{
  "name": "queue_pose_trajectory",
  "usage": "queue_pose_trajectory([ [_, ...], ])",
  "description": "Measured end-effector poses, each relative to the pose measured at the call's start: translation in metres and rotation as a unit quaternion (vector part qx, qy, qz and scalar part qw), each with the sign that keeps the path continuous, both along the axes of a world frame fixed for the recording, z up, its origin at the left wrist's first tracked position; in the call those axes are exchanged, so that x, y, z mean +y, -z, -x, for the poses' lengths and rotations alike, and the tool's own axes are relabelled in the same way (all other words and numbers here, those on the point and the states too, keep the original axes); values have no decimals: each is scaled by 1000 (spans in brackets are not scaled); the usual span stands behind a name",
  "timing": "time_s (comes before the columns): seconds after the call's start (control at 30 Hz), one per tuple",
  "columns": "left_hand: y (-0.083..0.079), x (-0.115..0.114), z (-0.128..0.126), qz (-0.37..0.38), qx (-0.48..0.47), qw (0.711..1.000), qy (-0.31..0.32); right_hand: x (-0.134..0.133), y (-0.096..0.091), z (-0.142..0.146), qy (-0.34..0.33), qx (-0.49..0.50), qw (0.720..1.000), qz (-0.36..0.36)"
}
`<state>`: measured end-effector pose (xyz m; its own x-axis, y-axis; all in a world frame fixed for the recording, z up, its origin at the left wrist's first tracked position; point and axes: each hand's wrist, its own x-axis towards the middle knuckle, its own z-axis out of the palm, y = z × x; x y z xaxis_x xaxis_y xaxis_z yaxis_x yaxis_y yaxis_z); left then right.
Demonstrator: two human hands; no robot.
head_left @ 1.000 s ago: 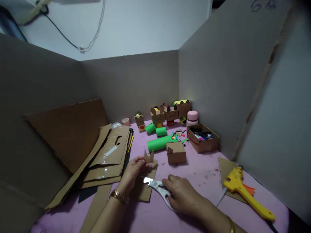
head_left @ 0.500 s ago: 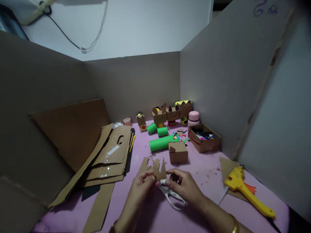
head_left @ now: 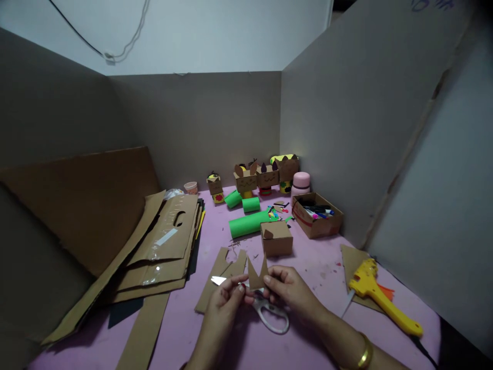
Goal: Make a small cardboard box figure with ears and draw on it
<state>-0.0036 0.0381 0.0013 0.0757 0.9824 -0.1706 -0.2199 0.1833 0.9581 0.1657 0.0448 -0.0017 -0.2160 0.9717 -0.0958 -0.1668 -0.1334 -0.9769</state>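
Between my hands is a small brown cardboard piece point(head_left: 256, 280) with two pointed tips standing up like ears. My left hand point(head_left: 226, 300) is closed, its thumb and fingertips pinching the piece's lower left edge. My right hand point(head_left: 293, 292) is closed on its right side, thumb in front. Under both hands are scissors point(head_left: 278, 325) with white handles toward me on the right; their blades emerge past my left fingers. A notched cardboard sheet point(head_left: 208, 289) lies flat beneath the blades. Just beyond stands a small cardboard box point(head_left: 278, 242) with a brown cut-out on its top.
Flattened cardboard point(head_left: 154, 264) is stacked at left. A yellow glue gun point(head_left: 381, 298) lies at right on a cardboard scrap. Behind are green tubes point(head_left: 246, 225), a pen box point(head_left: 318, 221), a pink flask point(head_left: 301, 182) and several box-headed figures point(head_left: 245, 181). Grey panels surround the table.
The view has shifted slightly. The pointed cardboard piece has turned in my fingers, and my right grip has moved up its side. The scissor blades and notched sheet now show more plainly.
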Motion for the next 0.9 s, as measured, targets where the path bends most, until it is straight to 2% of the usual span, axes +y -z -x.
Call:
queue_pose_trajectory([
  [0.13,-3,-4,6,-43,72,995,-49,0,1,0,2,2,1000,-3],
  [0.23,-5,-7,7,-84,124,987,-53,0,2,1,-3,-6,1000,-11],
  [0.3,-2,-7,6,-96,117,987,-46,0,3,2,-8,-14,1000,-21],
  [0.47,3,-5,1,-99,99,990,18,-1,8,8,-24,-64,996,-50],
  [0.57,1,-4,2,-97,98,990,-5,-1,9,7,-22,-141,986,-85],
  [0.67,0,-1,10,-86,82,989,-87,-3,6,1,-14,-258,956,-141],
  [0.8,-1,11,33,-110,106,966,-206,-8,-3,-9,-35,-421,883,-202],
  [0.9,-1,22,53,-115,129,950,-259,-11,-6,-12,-74,-489,840,-223],
])
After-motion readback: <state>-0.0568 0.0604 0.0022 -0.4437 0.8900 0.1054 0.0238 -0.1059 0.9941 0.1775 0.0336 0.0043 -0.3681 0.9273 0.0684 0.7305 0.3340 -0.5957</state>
